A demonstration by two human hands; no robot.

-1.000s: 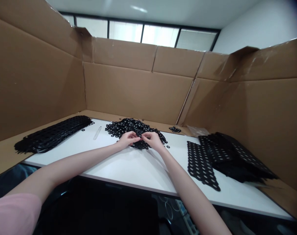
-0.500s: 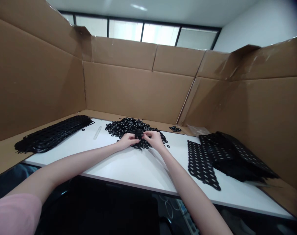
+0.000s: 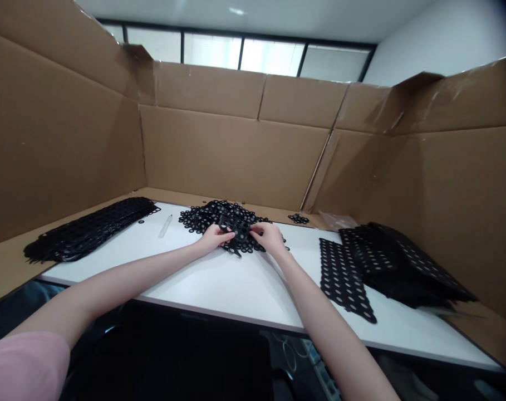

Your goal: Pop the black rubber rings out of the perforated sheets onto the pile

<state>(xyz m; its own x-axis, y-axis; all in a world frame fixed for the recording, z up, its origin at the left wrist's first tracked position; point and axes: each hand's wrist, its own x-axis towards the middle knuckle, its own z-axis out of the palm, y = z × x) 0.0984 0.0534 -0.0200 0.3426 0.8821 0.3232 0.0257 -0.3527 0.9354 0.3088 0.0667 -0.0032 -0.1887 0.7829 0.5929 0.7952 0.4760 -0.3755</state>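
Observation:
Between my hands a small black perforated rubber sheet [image 3: 239,227] is held up over a pile of loose black rings [image 3: 202,214]. My left hand [image 3: 214,238] pinches the sheet's left side between thumb and fingers. On the other side my right hand [image 3: 270,236] has its fingertips closed on the sheet's right edge. The pile spreads behind and below both hands, and the sheet hides part of it. A thin dark piece [image 3: 234,252] pokes out toward me beneath the left hand.
A stack of black perforated sheets [image 3: 98,228] lies at the left, with a whitish pen-like tube [image 3: 166,226] nearby. At the right lie a flat perforated sheet [image 3: 345,278] and a heap of sheets [image 3: 397,262]. Cardboard walls [image 3: 236,150] surround the white table [image 3: 219,289].
My hands have moved slightly apart, the right one shifting rightward. The black sheet between them, bunched up before, is now spread out more and shows its holes.

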